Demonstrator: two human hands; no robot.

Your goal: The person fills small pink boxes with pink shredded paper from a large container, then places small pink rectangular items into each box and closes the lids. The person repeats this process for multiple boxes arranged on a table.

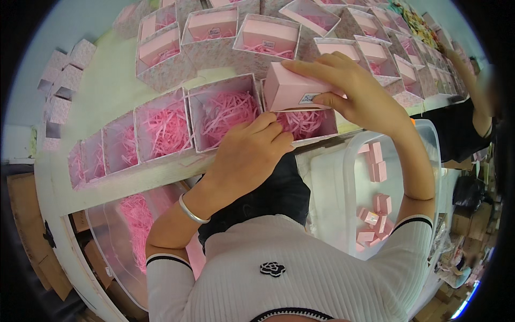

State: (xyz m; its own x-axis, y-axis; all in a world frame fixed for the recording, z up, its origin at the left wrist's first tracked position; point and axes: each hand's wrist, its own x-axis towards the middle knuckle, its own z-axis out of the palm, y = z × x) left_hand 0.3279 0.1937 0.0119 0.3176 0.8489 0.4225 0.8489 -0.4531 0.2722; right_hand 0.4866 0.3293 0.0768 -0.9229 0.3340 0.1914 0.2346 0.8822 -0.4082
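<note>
My right hand (350, 90) grips a small pink carton (291, 88) with a printed label, thumb on its front and fingers on top. The carton is tilted over an open patterned box with pink shredded paper (301, 124) inside. My left hand (257, 151) is at that box's near left corner, its fingers curled near the shreds and the carton's lower edge; whether they pinch anything is hidden. Left of it stands another open box (191, 120) filled with pink shreds (229, 114), and several more shred-filled boxes run on to the left.
Behind, many patterned boxes (213, 50) hold pink cartons. A clear plastic tub (350, 193) with small pink cartons (369, 216) stands at my right; another tub with pink shreds (136, 225) is below the table edge at left. A co-worker's arm (466, 76) shows at far right.
</note>
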